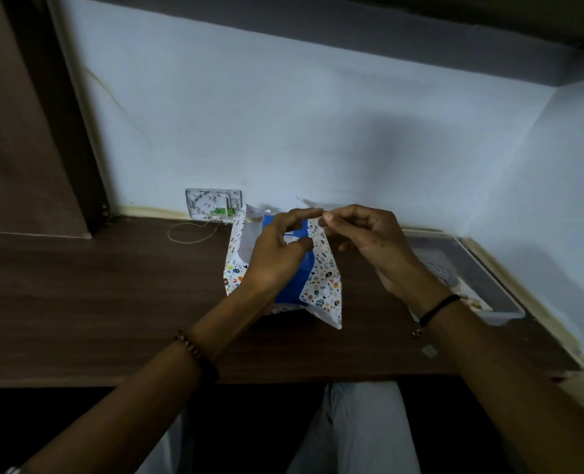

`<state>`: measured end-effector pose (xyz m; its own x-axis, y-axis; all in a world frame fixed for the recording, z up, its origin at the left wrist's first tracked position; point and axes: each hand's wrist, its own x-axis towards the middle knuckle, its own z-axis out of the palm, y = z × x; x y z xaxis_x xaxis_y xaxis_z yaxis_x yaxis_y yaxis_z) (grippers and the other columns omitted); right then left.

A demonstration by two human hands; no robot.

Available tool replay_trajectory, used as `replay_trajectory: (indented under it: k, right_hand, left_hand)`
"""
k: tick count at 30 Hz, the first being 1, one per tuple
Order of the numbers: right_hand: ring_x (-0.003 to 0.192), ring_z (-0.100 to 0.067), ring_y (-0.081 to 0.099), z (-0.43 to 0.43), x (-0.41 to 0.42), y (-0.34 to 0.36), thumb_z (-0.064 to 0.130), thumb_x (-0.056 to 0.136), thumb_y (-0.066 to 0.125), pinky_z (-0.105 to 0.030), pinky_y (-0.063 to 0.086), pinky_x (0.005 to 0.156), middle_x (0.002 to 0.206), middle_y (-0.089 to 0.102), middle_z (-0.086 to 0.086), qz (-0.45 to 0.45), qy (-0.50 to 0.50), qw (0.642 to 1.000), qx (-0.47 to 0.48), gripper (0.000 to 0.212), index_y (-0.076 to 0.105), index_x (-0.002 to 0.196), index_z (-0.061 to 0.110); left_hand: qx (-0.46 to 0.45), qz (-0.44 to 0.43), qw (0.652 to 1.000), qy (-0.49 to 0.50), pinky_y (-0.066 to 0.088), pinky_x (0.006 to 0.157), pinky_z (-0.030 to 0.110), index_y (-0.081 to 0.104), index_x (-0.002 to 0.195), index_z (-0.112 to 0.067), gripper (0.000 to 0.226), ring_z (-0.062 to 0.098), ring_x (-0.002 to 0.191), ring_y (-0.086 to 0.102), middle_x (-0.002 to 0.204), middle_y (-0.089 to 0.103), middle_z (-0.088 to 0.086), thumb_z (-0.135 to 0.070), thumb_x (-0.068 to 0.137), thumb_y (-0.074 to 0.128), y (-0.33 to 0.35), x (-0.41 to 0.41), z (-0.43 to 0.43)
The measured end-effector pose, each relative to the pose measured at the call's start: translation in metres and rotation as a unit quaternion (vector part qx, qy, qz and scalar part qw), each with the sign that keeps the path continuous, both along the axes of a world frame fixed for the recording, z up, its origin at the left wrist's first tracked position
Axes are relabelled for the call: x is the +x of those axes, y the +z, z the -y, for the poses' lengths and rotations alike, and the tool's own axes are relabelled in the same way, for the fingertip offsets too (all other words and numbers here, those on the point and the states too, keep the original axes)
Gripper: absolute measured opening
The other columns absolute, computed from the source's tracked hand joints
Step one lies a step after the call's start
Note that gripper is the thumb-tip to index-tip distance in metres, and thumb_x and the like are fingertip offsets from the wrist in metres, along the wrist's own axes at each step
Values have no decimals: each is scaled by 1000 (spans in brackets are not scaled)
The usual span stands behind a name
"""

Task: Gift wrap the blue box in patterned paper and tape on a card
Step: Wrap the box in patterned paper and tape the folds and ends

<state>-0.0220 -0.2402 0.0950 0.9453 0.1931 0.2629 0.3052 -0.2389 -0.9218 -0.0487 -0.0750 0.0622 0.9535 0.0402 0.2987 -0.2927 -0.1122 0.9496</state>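
box (297, 285) on the desk (112, 285), paper (324, 282) standing up at both its sides, tray (482, 268) right, wall plate (213, 204) behind left

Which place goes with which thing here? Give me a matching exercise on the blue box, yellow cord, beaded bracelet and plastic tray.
Things:
1 blue box
2 yellow cord
3 beaded bracelet
4 plastic tray

Places:
a on the left wrist
b at the right end of the table
c between the raised flaps of the patterned paper
d looped on the table, left of the paper

Pairs: 1-c, 2-d, 3-a, 4-b
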Motion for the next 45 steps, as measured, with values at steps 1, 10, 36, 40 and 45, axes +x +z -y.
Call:
replay_trajectory:
  k: [1,10,36,40,45]
  right_hand:
    - [97,-16,71,-2,0,0,25,89,71,-28,54,70,98,76,-1,6,-1,1000,-2,17,74,102,15]
    - [83,-3,69,-18,-3,-8,28,90,70,-15,51,65,92,75,5,56,-21,998,-23,15,73,97,15]
    - [124,-23,60,-34,35,-74,29,86,64,-46,44,105,131,66,-5,-239,-1,891,385,61,46,139,7]
    - [115,-22,66,-41,36,-74,27,83,68,-41,52,91,126,69,-6,-225,2,906,359,21,60,99,16]
    - [95,-16,73,-52,30,-69,25,84,70,-31,57,70,109,75,-1,-195,-39,934,296,27,63,106,11]
  left_hand:
    - [12,7,1000,4,44,83,10,65,126,-33,51,8,127,48,135,54,-8,3,92,55,0,-2,-3]
    - [365,99,909,176,38,107,51,50,144,-25,58,23,129,47,136,56,4,-4,90,57,-6,6,-51]
    - [-306,-265,914,21,60,62,32,67,120,-16,38,28,87,75,104,75,14,-44,100,50,-60,44,-63]
    - [-255,-240,937,-7,60,63,29,57,135,-24,41,21,91,73,111,72,3,-46,103,43,-58,44,-47]
    - [-131,-187,974,8,33,116,53,27,154,-39,54,26,142,38,159,34,1,-55,103,34,-62,46,-38]
